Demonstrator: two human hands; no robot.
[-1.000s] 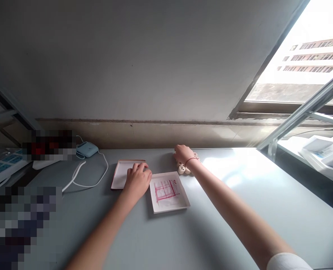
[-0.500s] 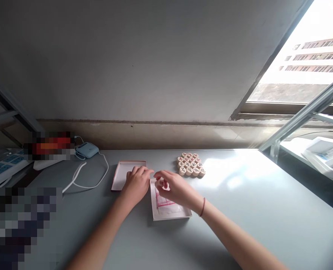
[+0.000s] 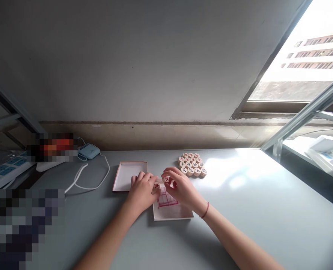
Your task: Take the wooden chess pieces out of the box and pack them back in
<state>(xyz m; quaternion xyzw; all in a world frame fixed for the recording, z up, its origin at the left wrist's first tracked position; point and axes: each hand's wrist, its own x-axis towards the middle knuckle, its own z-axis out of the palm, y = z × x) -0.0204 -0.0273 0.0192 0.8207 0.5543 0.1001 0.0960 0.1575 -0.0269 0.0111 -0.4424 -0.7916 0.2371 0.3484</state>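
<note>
Between the thumb and fingers of my right hand (image 3: 180,186) is a round wooden Chinese chess piece (image 3: 165,179) with a red character. My left hand (image 3: 143,189) curves round a second chess piece (image 3: 157,185), its thumb and forefinger at the disc's sides. Both hands are over the far end of an open white box (image 3: 173,219), hiding part of it. A folded sheet with pink-red grid lines (image 3: 168,198) lies inside. Beyond my right hand stand stacked chess pieces (image 3: 192,165) in a tight block, their characters facing up.
Left of the box lies its shallow lid (image 3: 121,175), inside up, with a reddish rim. A light blue device (image 3: 89,150) with a white cable (image 3: 94,186) sits further left, near a power strip (image 3: 5,170). A metal frame and a window are at the right.
My left hand has shifted right and now closes round a chess piece at the box. My right hand has moved slightly right, still with a piece in its fingers.
</note>
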